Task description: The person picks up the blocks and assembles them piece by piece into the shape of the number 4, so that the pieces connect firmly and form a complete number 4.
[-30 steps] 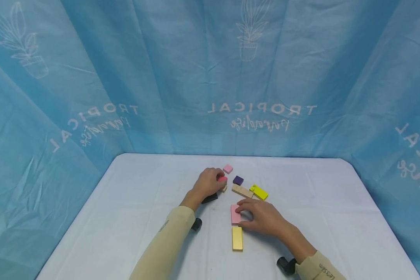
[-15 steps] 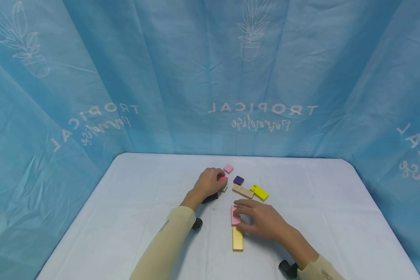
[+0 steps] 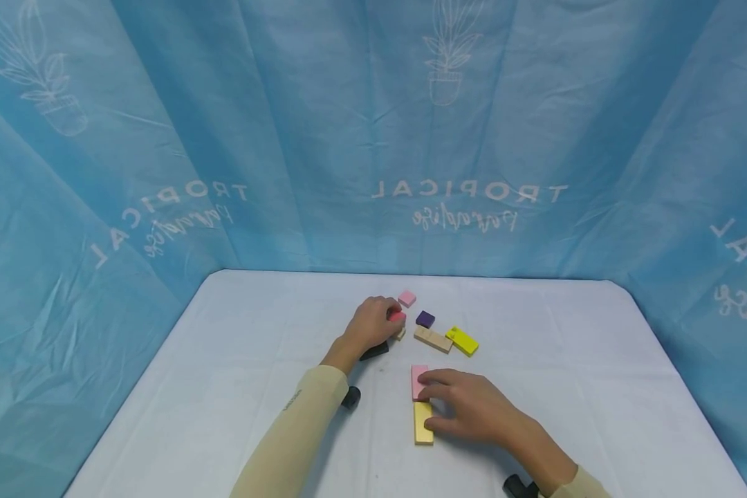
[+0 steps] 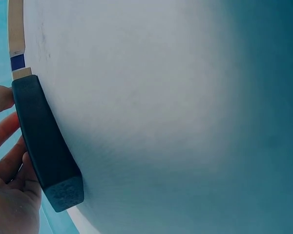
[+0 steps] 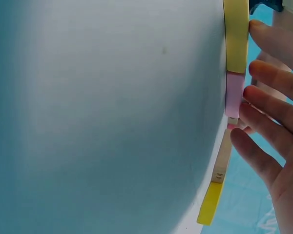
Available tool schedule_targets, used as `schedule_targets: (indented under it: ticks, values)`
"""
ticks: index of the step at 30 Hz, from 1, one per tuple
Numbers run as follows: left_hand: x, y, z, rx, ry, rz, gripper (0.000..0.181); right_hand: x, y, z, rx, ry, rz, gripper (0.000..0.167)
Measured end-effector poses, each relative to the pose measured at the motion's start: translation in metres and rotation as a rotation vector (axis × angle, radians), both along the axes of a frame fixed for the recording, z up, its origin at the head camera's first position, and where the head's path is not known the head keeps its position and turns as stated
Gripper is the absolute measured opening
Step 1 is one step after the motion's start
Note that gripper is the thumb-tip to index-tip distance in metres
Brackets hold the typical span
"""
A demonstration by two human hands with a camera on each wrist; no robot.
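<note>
My left hand [image 3: 370, 325] pinches a small red block [image 3: 398, 317] between thumb and fingers, above a light wooden block [image 3: 400, 335] mostly hidden by the hand. A long black block [image 4: 46, 141] lies beside that hand, filling the front of the left wrist view. Over on the right, my right hand [image 3: 473, 404] hovers with loosely spread fingers at a pink block [image 3: 418, 382] and a pale yellow block [image 3: 422, 425]. These two lie end to end, touching. Its fingertips are beside them in the right wrist view; whether they touch, I cannot tell.
Further back lie a small pink block [image 3: 407, 298], a dark purple block [image 3: 425, 319], a wooden block [image 3: 432, 339] and a bright yellow block [image 3: 463, 341]. A white cloth covers the table [image 3: 286, 325], and a blue curtain [image 3: 324, 138] stands behind it.
The pink block has come against the pale yellow one, closing the small gap. My right hand has since drawn nearer to me, over the yellow block. The left hand stays in place.
</note>
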State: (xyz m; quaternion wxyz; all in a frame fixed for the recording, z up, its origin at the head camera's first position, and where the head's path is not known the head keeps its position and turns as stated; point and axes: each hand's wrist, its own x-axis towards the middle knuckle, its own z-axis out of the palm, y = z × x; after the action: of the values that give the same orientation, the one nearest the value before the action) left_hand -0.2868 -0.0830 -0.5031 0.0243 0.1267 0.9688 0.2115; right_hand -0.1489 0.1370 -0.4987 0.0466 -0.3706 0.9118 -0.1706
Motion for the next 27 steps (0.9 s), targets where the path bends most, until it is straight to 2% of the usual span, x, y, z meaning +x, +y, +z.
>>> schedule_targets:
  ticks: [14, 27]
  values:
    - [0.0011, -0.0002, 0.0033, 0.017, 0.016, -0.027, 0.031, 0.0031, 0.0003, 0.0001, 0.004, 0.037, -0.008, 0.037]
    - [0.0001, -0.0007, -0.0004, 0.003, 0.023, -0.025, 0.031, 0.0069, -0.0006, -0.0001, 0.017, 0.076, 0.016, 0.037]
